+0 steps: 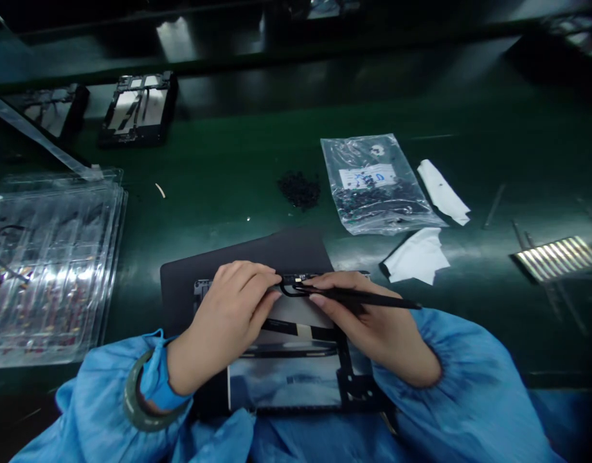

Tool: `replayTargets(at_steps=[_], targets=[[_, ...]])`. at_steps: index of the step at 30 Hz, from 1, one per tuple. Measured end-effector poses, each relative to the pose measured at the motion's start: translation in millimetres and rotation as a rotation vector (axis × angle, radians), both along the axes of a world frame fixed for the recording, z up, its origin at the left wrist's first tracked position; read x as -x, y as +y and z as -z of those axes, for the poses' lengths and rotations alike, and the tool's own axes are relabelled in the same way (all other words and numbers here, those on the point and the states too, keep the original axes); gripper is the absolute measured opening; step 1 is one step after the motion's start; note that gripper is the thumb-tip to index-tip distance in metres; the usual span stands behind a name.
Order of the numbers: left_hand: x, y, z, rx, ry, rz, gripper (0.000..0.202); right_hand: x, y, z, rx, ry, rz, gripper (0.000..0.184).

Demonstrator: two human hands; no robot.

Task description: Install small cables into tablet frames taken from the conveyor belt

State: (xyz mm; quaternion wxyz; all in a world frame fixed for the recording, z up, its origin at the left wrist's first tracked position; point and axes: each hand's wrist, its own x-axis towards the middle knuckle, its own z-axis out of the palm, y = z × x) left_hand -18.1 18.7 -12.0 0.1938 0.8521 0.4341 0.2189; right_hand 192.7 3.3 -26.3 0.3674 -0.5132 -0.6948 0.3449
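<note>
An opened tablet-like device (319, 315) lies in front of me on a dark mat (247, 254), with its inner parts showing. Over its upper edge, my left hand (238, 302) is closed, index finger and thumb pinched at one end of a thin black cable (292, 294). My right hand (373, 315) grips black tweezers (377, 298), whose tips reach the same cable beside a small connector area (296, 280). A flat black strip (281, 327) crosses the device below my hands. The left hand partly hides the device's left side.
Small black parts (299, 190) lie heaped beyond the mat, beside a clear bag (380, 186) of similar parts. White paper pieces (418, 257) sit to the right. Stacked clear trays (49, 270) stand at left. Further back is another opened device (139, 109).
</note>
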Motion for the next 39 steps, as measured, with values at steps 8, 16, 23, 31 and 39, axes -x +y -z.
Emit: replayTargets(at_steps=[8, 16, 23, 31, 39], targets=[[0.5, -1.1, -3.2, 0.053, -0.121, 0.055, 0.022, 3.1, 0.9, -12.2, 0.101, 0.245, 0.026, 0.008], [-2.4, -4.9, -2.7, 0.023, -0.29, 0.031, 0.008, 16.1, 4.5, -19.1, 0.249, 0.533, -0.037, 0.009], [-1.6, -5.1, -0.8, -0.008, -0.286, -0.002, 0.009, 17.9, -1.1, -10.4, 0.07, 0.41, 0.014, 0.011], [-2.5, -6.5, -2.6, 0.103, -0.31, -0.038, 0.004, 20.0, 0.8, -12.4, 0.269, 0.579, 0.067, 0.01], [-8.2, -6.0, -14.2, 0.337, -0.41, -0.068, 0.009, 19.2, 14.5, -15.7, 0.705, 0.864, 0.038, 0.023]])
